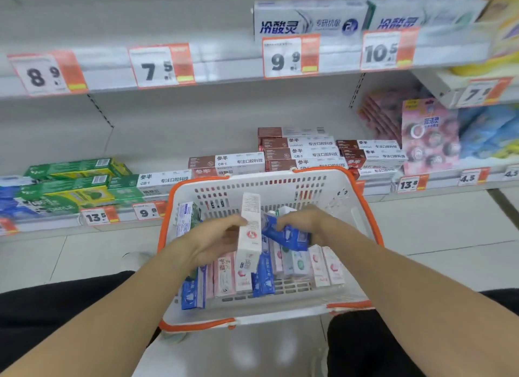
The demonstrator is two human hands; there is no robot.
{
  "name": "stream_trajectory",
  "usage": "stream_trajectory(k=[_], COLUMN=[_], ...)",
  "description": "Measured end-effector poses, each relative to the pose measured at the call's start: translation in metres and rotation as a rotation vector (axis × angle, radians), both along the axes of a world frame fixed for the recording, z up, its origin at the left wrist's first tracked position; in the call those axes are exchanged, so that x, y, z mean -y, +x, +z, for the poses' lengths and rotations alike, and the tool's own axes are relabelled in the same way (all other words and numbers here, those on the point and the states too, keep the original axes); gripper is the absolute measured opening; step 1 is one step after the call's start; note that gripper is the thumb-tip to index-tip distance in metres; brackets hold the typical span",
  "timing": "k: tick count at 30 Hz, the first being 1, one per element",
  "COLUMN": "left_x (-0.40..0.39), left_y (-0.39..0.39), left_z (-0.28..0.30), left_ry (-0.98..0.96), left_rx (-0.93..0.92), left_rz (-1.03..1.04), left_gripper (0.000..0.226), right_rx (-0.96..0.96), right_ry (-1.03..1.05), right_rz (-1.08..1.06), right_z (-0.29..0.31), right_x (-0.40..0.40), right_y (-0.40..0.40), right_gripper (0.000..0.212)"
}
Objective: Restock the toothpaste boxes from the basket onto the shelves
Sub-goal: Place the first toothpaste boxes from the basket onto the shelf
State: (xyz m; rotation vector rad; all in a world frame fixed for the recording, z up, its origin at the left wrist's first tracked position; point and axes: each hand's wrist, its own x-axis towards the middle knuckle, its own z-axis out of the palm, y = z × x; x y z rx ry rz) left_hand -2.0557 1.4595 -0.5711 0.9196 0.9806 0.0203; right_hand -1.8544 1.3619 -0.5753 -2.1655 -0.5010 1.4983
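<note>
— Where are the toothpaste boxes?

— Most lie in the white basket (280,180) with the orange rim, which sits on the tiled floor (421,236) just before the lowest shelf (438,184). Pink, white and blue ones are packed side by side along its bottom, toward the near wall.

— And the hands?

— Both are inside the basket. The left hand (216,242) holds a white and pink box (250,230) upright, thumb and fingers curled round its middle. The right hand (303,221) grips a blue box (289,236) tilted across the others, its fingers closed over the upper end. The two boxes touch near the basket's middle.

— What is on the shelves?

— On the lowest shelf, green boxes (70,180) are stacked toward the left edge and brown and white boxes (303,153) are piled behind the basket's far rim. Pink packs (429,136) stand near the right. On the upper shelf (224,65), only pale boxes with blue lettering (309,20) lie toward the right, above orange price tags (290,56).
</note>
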Motion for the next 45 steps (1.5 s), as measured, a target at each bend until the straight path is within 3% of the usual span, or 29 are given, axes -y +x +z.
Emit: stream_trajectory(k=[5, 10, 15, 18, 21, 24, 26, 30, 32, 36, 40, 43, 45], left_x=[-0.003, -0.029, -0.048, -0.063, -0.073, -0.078, -0.083, -0.076, -0.067, -0.068, -0.078, -0.084, -0.09], left_y=[0.022, 0.034, 0.029, 0.02, 0.01, 0.0, -0.003, 0.002, 0.008, 0.02, 0.016, 0.011, 0.009], left_z=[0.055, 0.117, 0.164, 0.173, 0.166, 0.156, 0.154, 0.157, 0.154, 0.145, 0.149, 0.149, 0.146], left_ry=[-0.173, -0.083, 0.053, 0.135, 0.222, 0.293, 0.342, 0.308, 0.325, 0.451, 0.482, 0.62, 0.666], left_rx=[0.304, 0.381, 0.355, 0.27, 0.254, 0.234, 0.19, 0.207, 0.182, 0.067, 0.097, 0.032, -0.016], left_rz=[0.189, 0.092, -0.134, -0.272, -0.312, -0.396, -0.426, -0.371, -0.328, -0.051, 0.056, 0.099, 0.163], left_gripper=[0.049, 0.046, 0.059, 0.063, 0.075, 0.084, 0.077, 0.036, 0.035, 0.036, 0.052, 0.036, 0.038], right_rx=[0.009, -0.12, -0.436, -0.488, -0.549, -0.569, -0.569, -0.487, -0.452, -0.42, -0.452, -0.423, -0.365], right_ry=[0.071, 0.306, 0.523, 0.501, 0.491, 0.5, 0.504, 0.465, 0.469, 0.475, 0.437, 0.425, 0.437], right_rz=[0.03, -0.123, -0.356, -0.334, -0.332, -0.336, -0.329, -0.247, -0.2, -0.125, -0.048, 0.023, 0.055], right_z=[0.105, 0.163, 0.164, 0.166, 0.162, 0.152, 0.147, 0.143, 0.145, 0.151, 0.15, 0.147, 0.149], right_x=[-0.005, -0.006, -0.015, -0.019, -0.019, -0.022, -0.025, -0.026, -0.026, -0.024, -0.022, -0.021, -0.019], right_y=[0.052, 0.056, 0.017, -0.001, -0.01, -0.017, -0.022, -0.027, -0.025, -0.017, -0.01, -0.002, 0.004], right_gripper=[0.019, 0.027, 0.025, 0.026, 0.048, 0.049, 0.049, 0.053, 0.047, 0.038, 0.052, 0.06, 0.064])
